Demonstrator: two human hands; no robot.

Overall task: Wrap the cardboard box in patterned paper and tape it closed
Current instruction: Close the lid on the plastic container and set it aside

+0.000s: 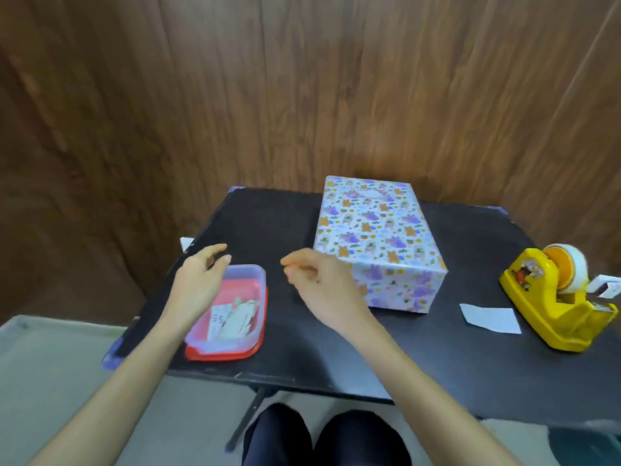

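The box (376,237) sits papered on the table (336,348), untouched. The left hand (198,284) hangs slack over the plastic tub (235,307), and the right hand (322,284) is loosely curled beside the box, seemingly empty though it's blurred. Any untaped seam could spring open, with the tape dispenser (554,297) well apart.

My left forearm (134,364) and right forearm (420,375) are bare from the wrist down to the picture's lower edge. My left hand (198,280) and right hand (322,284) are bare too, the fingers (215,251) slim and slightly blurred. Dark, near-black trousers (326,438) cover both knees.
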